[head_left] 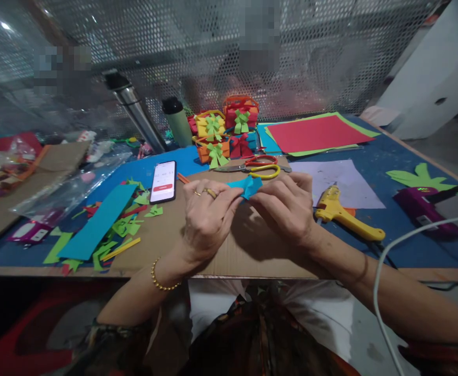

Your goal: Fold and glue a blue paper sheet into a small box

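Note:
Between my two hands is a small folded piece of blue paper (249,187), held just above a cardboard sheet (260,256). My left hand (210,216) pinches its left part, fingers closed. From the other side my right hand (285,209) grips its right edge with bent fingers. Part of the paper is hidden behind the fingers. Scissors (252,166) with red and yellow handles lie just beyond my hands. A yellow hot glue gun (344,216) rests to the right of my right hand, near a pale purple paper sheet (354,177).
Small paper boxes with bows (213,151) stand at the back, beside a green bottle (177,125) and a steel flask (138,112). A phone (163,181), a blue strip (99,224) and green scraps lie left. Stacked coloured paper (318,136) is back right; a white cable (381,277) crosses near my right forearm.

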Motion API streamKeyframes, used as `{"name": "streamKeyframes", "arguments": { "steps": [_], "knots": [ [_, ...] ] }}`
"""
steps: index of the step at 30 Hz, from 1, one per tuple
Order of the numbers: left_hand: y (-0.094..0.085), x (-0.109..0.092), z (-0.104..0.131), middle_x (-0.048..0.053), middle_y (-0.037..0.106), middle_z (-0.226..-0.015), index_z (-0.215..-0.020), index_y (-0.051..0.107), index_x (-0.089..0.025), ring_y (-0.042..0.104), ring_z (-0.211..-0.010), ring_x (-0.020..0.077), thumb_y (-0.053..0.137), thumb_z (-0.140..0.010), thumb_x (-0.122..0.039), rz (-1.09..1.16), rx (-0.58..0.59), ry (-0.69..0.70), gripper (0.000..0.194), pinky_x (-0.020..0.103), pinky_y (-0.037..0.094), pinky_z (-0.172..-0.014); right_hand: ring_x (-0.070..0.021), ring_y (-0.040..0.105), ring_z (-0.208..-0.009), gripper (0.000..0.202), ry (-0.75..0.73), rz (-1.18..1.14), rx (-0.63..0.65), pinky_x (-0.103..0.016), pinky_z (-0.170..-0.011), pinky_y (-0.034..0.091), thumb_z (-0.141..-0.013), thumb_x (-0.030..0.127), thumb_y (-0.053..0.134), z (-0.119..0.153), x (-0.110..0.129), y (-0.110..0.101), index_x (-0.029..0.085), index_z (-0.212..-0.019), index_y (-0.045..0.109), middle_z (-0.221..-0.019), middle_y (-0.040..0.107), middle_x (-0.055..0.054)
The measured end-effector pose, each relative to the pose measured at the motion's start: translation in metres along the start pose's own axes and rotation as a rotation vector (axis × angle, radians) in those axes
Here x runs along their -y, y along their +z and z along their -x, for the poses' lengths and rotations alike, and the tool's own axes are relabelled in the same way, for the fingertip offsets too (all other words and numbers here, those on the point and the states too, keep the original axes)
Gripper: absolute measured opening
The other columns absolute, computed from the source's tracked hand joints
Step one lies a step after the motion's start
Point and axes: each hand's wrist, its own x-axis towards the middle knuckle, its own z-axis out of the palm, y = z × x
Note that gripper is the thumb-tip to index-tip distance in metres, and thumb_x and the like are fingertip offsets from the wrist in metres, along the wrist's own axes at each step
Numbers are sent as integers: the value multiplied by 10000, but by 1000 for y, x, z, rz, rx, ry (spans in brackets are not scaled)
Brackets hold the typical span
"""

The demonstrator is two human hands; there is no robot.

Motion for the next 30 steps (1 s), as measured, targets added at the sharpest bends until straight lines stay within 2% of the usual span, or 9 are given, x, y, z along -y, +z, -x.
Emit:
{"name": "streamKeyframes", "arguments": {
  "steps": [6, 12, 18, 22, 30],
  "knots": [
    [-1, -1, -1, 26, 739, -855, -1016, 712, -198, 651, -815, 183, 663, -984, -183, 11, 6, 9, 61, 375, 421, -837, -180, 590, -783, 63, 53, -67, -33, -387, -799, 368, -994, 170, 588, 1, 0, 2, 230, -1011, 598, -885, 714, -18],
    [1, -2, -1, 15, 732, -840, -1018, 711, -206, 650, -806, 180, 654, -990, -189, 2, -1, 10, 65, 373, 421, -837, -182, 584, -763, 93, 78, -84, 9, -373, -789, 367, -994, 173, 615, 0, 2, 3, 211, -1069, 577, -840, 694, -13],
    [0, -3, -1, 19, 722, -822, -1008, 713, -197, 625, -779, 181, 655, -985, -174, 6, -2, 22, 66, 374, 415, -805, -179, 561, -728, 80, 69, -72, -19, -381, -779, 353, -968, 166, 614, -1, 5, 3, 225, -1022, 606, -819, 688, -3],
    [-1, -4, -1, 37, 729, -853, -1079, 720, -182, 632, -807, 194, 653, -981, -155, 16, 30, 21, 122, 386, 416, -815, -182, 559, -729, 92, 110, -114, -23, -383, -749, 335, -957, 143, 608, -2, 7, 2, 231, -983, 611, -804, 671, -5],
    [-1, -4, -1, 38, 713, -857, -1089, 728, -186, 616, -809, 189, 631, -994, -163, 28, 76, 21, 139, 388, 393, -805, -195, 598, -828, 64, 227, -210, -23, -392, -792, 377, -982, 182, 597, 0, 7, 3, 240, -974, 623, -916, 674, -31]
  ]
}}
